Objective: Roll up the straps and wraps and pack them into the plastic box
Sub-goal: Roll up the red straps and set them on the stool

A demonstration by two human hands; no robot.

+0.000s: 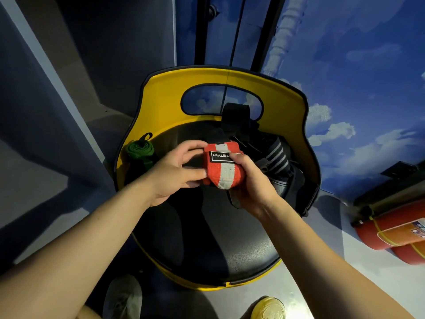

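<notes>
Red wrap (220, 168) with white stripe, green strap (140, 151), yellow-backed black chair (161, 88)

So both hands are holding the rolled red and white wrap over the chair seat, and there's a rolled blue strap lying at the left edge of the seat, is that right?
Not quite: the rolled strap at the left edge of the seat is green, not blue, as the head view shows. The rest stands: the left hand and right hand both hold the rolled red and white wrap over the chair seat.

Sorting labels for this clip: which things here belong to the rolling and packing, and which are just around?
Job: red-and-white rolled wrap, green rolled strap, black-and-grey striped wraps, left hand, right hand.
Around: yellow-and-black chair, red fire extinguisher.
</notes>
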